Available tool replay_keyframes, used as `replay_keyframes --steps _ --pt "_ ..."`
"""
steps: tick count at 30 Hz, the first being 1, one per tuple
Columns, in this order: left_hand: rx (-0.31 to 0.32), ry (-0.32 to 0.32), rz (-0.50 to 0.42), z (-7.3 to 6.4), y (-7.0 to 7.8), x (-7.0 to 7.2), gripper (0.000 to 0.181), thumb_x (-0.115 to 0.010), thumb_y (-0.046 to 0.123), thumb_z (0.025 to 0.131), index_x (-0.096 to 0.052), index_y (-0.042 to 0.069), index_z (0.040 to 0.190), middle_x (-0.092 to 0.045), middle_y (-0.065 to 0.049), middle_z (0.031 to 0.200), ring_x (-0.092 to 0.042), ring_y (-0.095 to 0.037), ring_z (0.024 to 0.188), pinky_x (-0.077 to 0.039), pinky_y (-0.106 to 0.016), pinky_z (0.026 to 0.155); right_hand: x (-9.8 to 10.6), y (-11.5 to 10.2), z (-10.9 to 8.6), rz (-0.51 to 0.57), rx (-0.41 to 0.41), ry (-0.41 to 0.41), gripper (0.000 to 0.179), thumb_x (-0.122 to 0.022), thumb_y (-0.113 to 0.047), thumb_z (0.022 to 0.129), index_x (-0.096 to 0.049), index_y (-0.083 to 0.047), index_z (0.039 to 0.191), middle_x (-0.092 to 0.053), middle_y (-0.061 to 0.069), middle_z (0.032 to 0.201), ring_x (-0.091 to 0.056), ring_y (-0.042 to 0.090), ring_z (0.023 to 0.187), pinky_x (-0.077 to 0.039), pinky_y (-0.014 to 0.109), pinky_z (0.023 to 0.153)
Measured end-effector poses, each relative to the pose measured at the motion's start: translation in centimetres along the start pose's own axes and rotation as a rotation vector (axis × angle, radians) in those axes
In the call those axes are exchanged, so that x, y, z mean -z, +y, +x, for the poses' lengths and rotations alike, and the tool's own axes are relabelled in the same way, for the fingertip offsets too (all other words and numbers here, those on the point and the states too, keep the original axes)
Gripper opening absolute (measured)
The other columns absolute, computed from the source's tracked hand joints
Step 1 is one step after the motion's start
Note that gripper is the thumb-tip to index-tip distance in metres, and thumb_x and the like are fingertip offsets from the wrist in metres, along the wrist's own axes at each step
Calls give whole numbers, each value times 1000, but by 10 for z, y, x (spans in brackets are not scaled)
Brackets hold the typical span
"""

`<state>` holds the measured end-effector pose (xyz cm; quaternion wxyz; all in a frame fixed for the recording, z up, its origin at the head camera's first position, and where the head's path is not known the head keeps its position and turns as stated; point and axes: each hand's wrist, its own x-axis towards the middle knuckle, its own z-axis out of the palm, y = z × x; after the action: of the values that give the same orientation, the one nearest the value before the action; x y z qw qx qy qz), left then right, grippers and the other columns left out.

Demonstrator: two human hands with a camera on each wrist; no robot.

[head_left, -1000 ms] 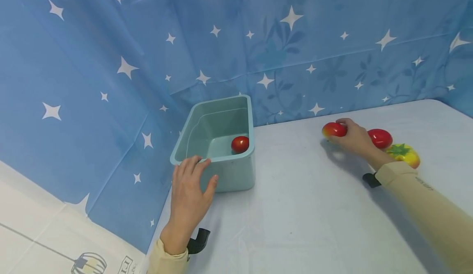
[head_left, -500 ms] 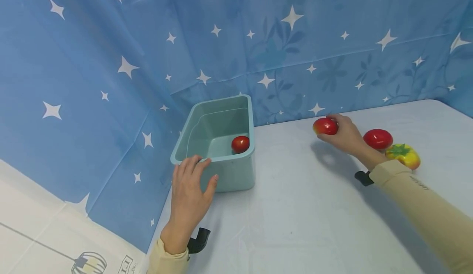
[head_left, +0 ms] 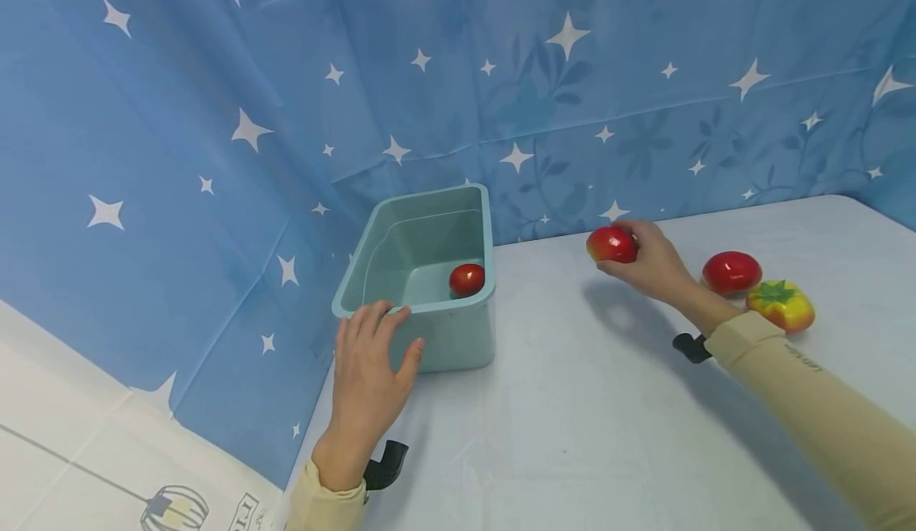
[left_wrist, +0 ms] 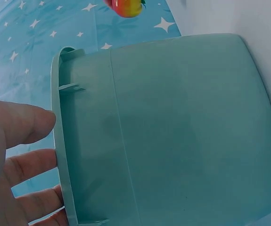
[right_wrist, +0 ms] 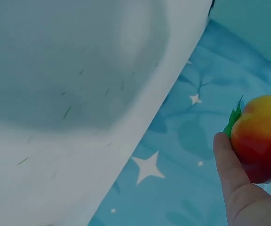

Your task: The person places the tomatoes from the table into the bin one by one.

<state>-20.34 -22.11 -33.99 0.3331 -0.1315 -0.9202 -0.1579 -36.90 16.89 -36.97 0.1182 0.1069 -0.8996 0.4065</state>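
My right hand (head_left: 654,265) pinches a red-and-yellow toy tomato (head_left: 611,245) between thumb and fingers, above the table. Its green leaves (right_wrist: 233,121) show beside the thumb in the right wrist view. The left hand (head_left: 372,372) rests its fingertips on the near rim of a teal plastic bin (head_left: 458,336), the thumb spread away in the head view. Inside the bin, against its right wall, lies one red tomato (head_left: 467,280). Seen from the left wrist, the bin's outer wall (left_wrist: 173,127) fills most of the picture, and the held tomato (left_wrist: 127,7) appears at the top.
To the right on the white table (head_left: 558,404) lie a shiny red toy fruit (head_left: 731,272) and a yellow one (head_left: 783,307) with a green calyx. A blue star-patterned curtain (head_left: 544,102) hangs behind the table and along its left side.
My right hand has carried the toy tomato leftward and slightly up, away from the two fruits on the right. The left hand has stayed at the bin's rim.
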Motion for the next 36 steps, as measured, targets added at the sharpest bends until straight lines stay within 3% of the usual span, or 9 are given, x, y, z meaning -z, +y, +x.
replay_keyframes --steps 13,36 --pt "-11 9 -4 0 0 0 43 -76 20 85 -65 7 125 -56 -12 129 -44 -32 127 -21 -62 112 -9 -24 -1 1 56 -12 82 -81 -15 79 -34 -4 146 -39 22 139 -38 43 127 -50 60 88" --pt "-13 11 -6 0 0 1 42 -76 20 86 -65 7 125 -57 -12 129 -45 -32 126 -22 -62 112 -29 -76 -4 80 227 -11 77 -81 -14 78 -40 -6 143 -44 16 137 -44 36 123 -54 55 86"
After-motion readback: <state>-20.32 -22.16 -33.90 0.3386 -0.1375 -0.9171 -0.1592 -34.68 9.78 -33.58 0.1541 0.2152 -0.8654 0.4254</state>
